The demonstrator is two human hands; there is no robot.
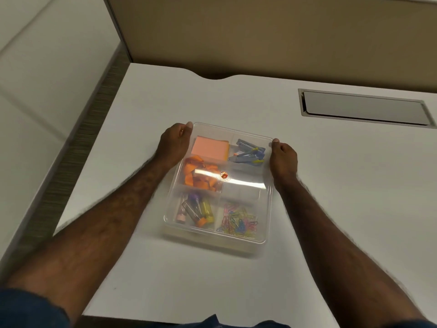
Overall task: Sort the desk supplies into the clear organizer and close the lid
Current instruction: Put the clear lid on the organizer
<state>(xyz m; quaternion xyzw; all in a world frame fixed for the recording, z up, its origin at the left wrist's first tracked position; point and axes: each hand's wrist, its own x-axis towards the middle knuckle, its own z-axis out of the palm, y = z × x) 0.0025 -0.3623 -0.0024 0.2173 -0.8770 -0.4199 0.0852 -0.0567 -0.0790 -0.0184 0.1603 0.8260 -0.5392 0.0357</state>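
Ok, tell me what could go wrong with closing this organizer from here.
1. Both hands, left hand and right hand, press only the far corners of the lid; the near edge may stay unlatched.
2. The orange strips look heaped and could keep the lid from seating.
3. The organizer sits on a smooth desk and might slide under uneven pressure.

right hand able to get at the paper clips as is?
Probably not: the clear lid covers the paper clips, and the right hand grips the organizer's far right corner.
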